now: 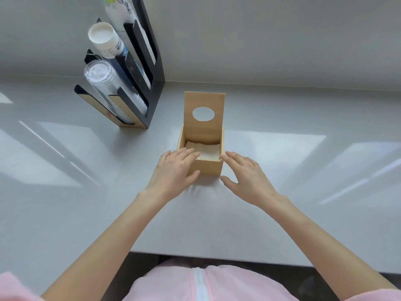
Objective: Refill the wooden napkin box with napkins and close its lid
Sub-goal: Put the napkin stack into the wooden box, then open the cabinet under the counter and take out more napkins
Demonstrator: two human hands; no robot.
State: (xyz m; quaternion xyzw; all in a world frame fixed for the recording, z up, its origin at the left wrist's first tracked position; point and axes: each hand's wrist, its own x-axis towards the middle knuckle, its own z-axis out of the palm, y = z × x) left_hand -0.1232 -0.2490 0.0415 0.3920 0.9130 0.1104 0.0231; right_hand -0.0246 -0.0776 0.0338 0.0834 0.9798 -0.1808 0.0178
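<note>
Sitting mid-desk [282, 213], wooden napkin box [209, 167], hinged lid [204, 105] standing upright, napkins [206, 148] lying low inside. Flanking it: left hand [173, 170], fingers [191, 153] spread and released, tips touching the near-left rim; right hand [245, 172] likewise released, grasping nothing. Likely risks: lid dropping onto fingertips if nudged; light box sliding on the glossy surface; napkin corner bunching and catching under the closing lid.

A glossy grey counter [282, 192] mirrors pale window light, meeting a plain grey wall [260, 40] behind.
</note>
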